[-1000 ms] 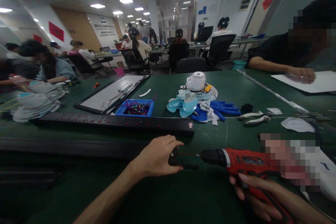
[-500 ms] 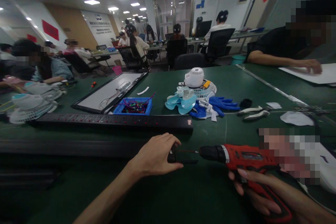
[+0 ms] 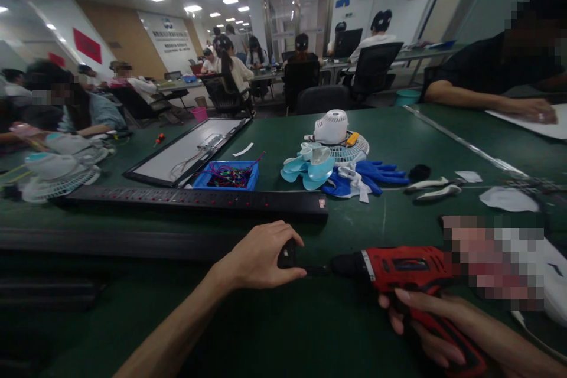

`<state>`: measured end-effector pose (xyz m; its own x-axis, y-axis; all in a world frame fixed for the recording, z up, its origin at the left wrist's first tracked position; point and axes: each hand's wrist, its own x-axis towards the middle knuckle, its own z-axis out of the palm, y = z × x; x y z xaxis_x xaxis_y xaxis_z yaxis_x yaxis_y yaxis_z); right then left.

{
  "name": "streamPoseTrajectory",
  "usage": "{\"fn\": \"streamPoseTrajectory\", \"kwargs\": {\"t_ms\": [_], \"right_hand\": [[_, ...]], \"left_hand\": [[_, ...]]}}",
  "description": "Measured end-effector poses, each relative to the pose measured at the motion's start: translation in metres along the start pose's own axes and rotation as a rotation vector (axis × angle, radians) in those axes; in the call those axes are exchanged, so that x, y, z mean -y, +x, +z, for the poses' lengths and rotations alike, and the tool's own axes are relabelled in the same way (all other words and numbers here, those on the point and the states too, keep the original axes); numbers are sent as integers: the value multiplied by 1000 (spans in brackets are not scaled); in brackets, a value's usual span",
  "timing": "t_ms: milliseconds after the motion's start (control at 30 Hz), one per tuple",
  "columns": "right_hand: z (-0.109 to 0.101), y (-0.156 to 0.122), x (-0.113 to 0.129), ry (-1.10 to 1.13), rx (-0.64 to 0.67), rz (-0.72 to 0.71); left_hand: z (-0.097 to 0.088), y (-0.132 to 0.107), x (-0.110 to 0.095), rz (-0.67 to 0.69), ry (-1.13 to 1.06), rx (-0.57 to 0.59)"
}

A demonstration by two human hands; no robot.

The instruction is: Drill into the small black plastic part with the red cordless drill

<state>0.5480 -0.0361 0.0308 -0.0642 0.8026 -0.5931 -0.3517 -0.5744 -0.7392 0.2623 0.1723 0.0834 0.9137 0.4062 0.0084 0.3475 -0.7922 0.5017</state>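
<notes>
My left hand [image 3: 259,258] is closed round a small black part [image 3: 287,255] on the green table [image 3: 283,325]. My right hand [image 3: 436,331] grips the handle of a red and black cordless drill [image 3: 398,263]. The drill lies level, and its black chuck points left at the small black part. The bit between them is almost hidden.
A long black power strip [image 3: 190,199] lies just beyond my left hand. Behind it are a blue bin of wires [image 3: 228,175], a flat panel [image 3: 190,150], white fan parts [image 3: 332,130], light-blue fan blades [image 3: 310,168], blue gloves [image 3: 376,174] and pliers [image 3: 432,187]. Other people sit at the left and the right.
The drill has moved left, so its chuck now sits close to the black part and less of the bit shows. My left hand has kept its hold.
</notes>
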Motion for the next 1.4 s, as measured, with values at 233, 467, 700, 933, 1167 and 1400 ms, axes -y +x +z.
{"fn": "streamPoseTrajectory", "kwargs": {"t_ms": [233, 467, 700, 933, 1167, 1400], "right_hand": [[2, -4, 2, 31, -23, -46], [6, -7, 8, 117, -65, -52], [12, -10, 10, 31, -4, -17], [9, -7, 11, 45, 5, -37], [4, -5, 6, 48, -24, -46], [8, -7, 10, 64, -14, -66]], "left_hand": [[1, 1, 1, -26, 36, -32], [0, 0, -2, -59, 59, 6], [0, -1, -3, -99, 65, 30], [0, 0, -3, -102, 52, 28], [1, 0, -3, -102, 66, 21], [0, 0, -4, -110, 56, 29]]}}
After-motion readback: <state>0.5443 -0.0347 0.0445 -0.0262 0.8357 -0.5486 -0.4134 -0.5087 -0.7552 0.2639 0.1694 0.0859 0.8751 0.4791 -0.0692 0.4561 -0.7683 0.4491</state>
